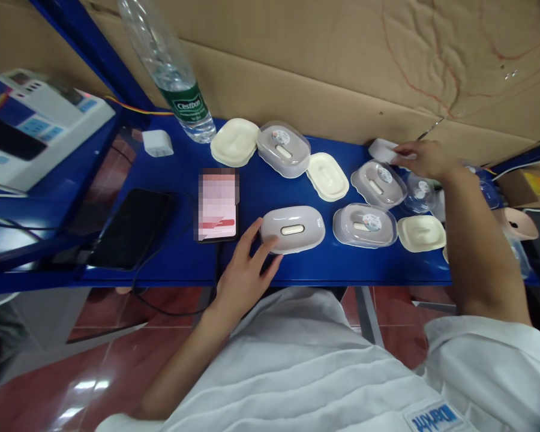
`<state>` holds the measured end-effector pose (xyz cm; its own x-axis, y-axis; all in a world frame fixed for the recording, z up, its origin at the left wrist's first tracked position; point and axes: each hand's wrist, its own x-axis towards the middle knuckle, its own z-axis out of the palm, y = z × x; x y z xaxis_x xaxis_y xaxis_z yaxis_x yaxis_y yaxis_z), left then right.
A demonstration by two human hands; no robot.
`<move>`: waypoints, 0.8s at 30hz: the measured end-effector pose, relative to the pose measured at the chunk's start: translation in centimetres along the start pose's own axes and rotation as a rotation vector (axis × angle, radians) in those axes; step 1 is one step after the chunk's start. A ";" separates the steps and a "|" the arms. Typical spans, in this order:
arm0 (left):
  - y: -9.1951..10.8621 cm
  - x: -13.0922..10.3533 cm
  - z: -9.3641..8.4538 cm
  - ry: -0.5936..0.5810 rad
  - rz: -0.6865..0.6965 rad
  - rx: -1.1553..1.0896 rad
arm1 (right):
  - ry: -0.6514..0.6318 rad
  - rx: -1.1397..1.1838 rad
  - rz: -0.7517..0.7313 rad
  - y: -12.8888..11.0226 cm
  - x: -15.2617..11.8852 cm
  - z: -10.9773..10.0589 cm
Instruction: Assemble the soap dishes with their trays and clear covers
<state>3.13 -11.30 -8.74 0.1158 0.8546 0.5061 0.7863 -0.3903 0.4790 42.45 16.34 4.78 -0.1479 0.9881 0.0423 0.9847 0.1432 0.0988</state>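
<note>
My left hand (247,270) rests its spread fingertips on the left end of a pale oval container (300,223) near the front edge of the blue table. At the back right, my right hand (420,157) has its fingers on a small white block (382,150) beside the cardboard wall. Just in front of that block sits a lidded oval container (378,183), with another lidded one (364,225) nearer me. A third lidded container (283,149) stands at the back middle, between two cream oval pieces (234,142) (327,176).
A water bottle (186,102) leans at the back left by a white adapter (158,143). A lit phone (218,206) and a dark phone (130,229) lie on the left. One more cream piece (421,233) is at the right. A power strip (49,129) occupies the far left.
</note>
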 end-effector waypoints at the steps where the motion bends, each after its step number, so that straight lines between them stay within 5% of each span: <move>1: 0.0 0.0 0.0 -0.003 0.000 0.001 | 0.002 0.030 -0.010 -0.5 -0.4 -0.4; 7: -0.1 -0.1 0.1 -0.002 -0.002 -0.013 | 0.123 0.117 -0.214 -9.2 -5.1 -2.4; 12: -0.2 0.0 0.0 0.003 0.035 -0.007 | 0.009 0.010 -0.201 -16.9 -5.9 -0.4; 24: 0.0 0.0 -0.4 -0.016 0.053 0.018 | -0.024 -0.080 -0.259 -19.6 -5.3 3.0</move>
<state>2.93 -11.44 -8.47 0.1674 0.8382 0.5190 0.7893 -0.4293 0.4389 24.23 8.48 -0.36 -0.3905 0.9204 -0.0184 0.9040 0.3872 0.1815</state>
